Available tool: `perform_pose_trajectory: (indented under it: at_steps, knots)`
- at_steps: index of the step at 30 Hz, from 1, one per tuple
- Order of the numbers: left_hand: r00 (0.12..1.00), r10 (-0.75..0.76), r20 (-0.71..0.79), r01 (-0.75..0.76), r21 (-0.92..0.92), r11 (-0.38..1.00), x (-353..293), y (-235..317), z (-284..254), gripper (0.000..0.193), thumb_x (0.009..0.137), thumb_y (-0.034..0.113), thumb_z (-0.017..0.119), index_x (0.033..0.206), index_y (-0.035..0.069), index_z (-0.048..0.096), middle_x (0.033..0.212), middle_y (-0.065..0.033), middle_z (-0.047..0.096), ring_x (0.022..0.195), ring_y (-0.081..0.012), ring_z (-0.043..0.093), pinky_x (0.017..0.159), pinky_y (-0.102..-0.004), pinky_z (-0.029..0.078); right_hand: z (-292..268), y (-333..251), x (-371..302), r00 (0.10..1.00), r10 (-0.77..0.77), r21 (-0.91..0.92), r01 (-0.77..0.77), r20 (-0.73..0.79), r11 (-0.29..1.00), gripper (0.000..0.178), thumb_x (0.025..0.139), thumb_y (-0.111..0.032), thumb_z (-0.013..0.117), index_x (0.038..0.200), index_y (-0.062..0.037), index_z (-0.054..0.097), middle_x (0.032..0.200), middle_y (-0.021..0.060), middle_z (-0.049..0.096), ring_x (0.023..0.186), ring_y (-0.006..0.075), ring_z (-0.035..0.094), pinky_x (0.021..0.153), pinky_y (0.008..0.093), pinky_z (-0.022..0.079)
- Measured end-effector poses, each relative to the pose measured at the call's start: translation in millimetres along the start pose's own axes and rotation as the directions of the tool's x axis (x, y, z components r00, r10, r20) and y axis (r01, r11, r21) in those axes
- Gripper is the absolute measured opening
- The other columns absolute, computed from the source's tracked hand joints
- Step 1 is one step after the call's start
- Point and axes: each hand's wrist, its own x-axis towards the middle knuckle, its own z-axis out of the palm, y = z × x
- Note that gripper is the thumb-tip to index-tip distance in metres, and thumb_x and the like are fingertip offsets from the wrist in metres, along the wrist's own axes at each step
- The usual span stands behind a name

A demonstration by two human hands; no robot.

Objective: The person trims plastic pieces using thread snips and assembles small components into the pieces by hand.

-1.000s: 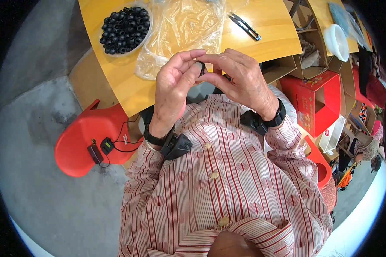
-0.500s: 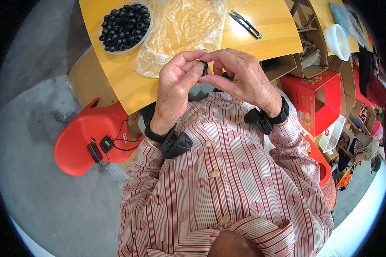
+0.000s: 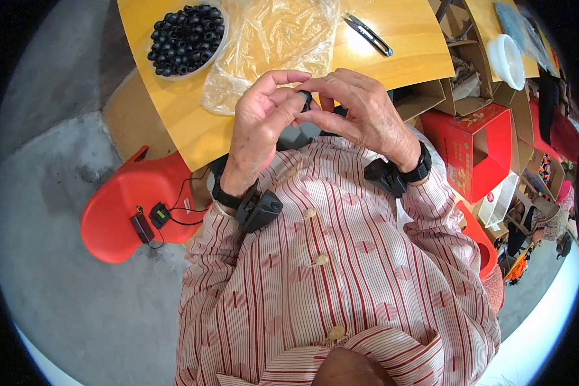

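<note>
Near the table's front edge, my left hand (image 3: pixel 264 122) and my right hand (image 3: pixel 363 116) meet over a small black rounded piece (image 3: pixel 306 101). My left thumb and fingers pinch it from the left. From the right, my right thumb and forefinger close on it too. The fingers cover much of the piece, so its full shape is hidden. It resembles the black bead-like pieces (image 3: pixel 185 40) heaped in a clear round tub (image 3: pixel 222 48) at the table's far left.
A crumpled clear plastic bag (image 3: pixel 270 45) lies on the yellow table (image 3: pixel 405 64), with black thread snips (image 3: pixel 368 35) to its right. A red chair (image 3: pixel 109 219) with small cabled devices stands at left. Cardboard boxes, a red box (image 3: pixel 460 151) and a white bowl (image 3: pixel 506 62) are at right.
Both hands stay together on the black piece, with only slight shifts of the fingers and wrists. The left wrist has moved a little to the left.
</note>
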Motion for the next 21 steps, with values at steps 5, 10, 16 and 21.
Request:
perform_pose_trajectory:
  at_steps: [5, 10, 16, 21]
  knots:
    - [0.998, 0.057, 0.024, -0.060, 0.151, 0.987, 0.4, -1.6, -2.1, 0.027, 0.089, 0.004, 0.051, 0.115, -0.001, 0.050, 0.086, -0.0068, 0.064, 0.074, -0.0079, 0.059, 0.066, -0.0213, 0.046, 2.6, 5.2, -1.8, 1.000, -0.029, -0.017, 0.029, 0.001, 0.999, 0.032, 0.077, -0.026, 0.069, 0.099, -0.0045, 0.061, 0.070, 0.0079, 0.056, 0.065, 0.0247, 0.057, 0.059, 0.0346, 0.046]
    - [0.998, 0.062, -0.005, -0.060, 0.210, 0.976, 0.1, -0.5, 0.3, 0.027, 0.089, 0.005, 0.051, 0.115, -0.002, 0.050, 0.086, -0.0066, 0.065, 0.073, -0.0077, 0.059, 0.065, -0.0214, 0.046, 5.3, 8.5, -2.4, 0.999, -0.035, 0.021, 0.035, -0.006, 0.999, 0.033, 0.077, -0.025, 0.069, 0.099, -0.0038, 0.059, 0.072, 0.0082, 0.056, 0.067, 0.0248, 0.057, 0.059, 0.0345, 0.046]
    - [1.000, -0.022, 0.020, 0.022, -0.009, 1.000, 1.2, -2.4, -3.6, 0.031, 0.089, 0.010, 0.054, 0.117, -0.003, 0.050, 0.088, -0.0066, 0.065, 0.078, -0.0091, 0.059, 0.069, -0.0221, 0.044, 8.2, 8.3, -1.6, 0.999, -0.003, 0.074, 0.007, -0.042, 0.997, 0.030, 0.074, -0.021, 0.070, 0.096, -0.0040, 0.060, 0.073, 0.0070, 0.056, 0.069, 0.0233, 0.058, 0.061, 0.0328, 0.047]
    - [0.992, -0.111, -0.053, 0.100, -0.188, 0.977, 2.0, -1.7, 1.6, 0.035, 0.089, 0.014, 0.056, 0.118, -0.005, 0.048, 0.092, -0.0077, 0.064, 0.081, -0.0114, 0.060, 0.071, -0.0225, 0.044, 10.5, 7.4, -4.6, 0.994, 0.092, 0.157, -0.081, -0.066, 0.984, 0.029, 0.071, -0.018, 0.071, 0.094, -0.0043, 0.061, 0.074, 0.0060, 0.056, 0.070, 0.0218, 0.057, 0.062, 0.0319, 0.047]
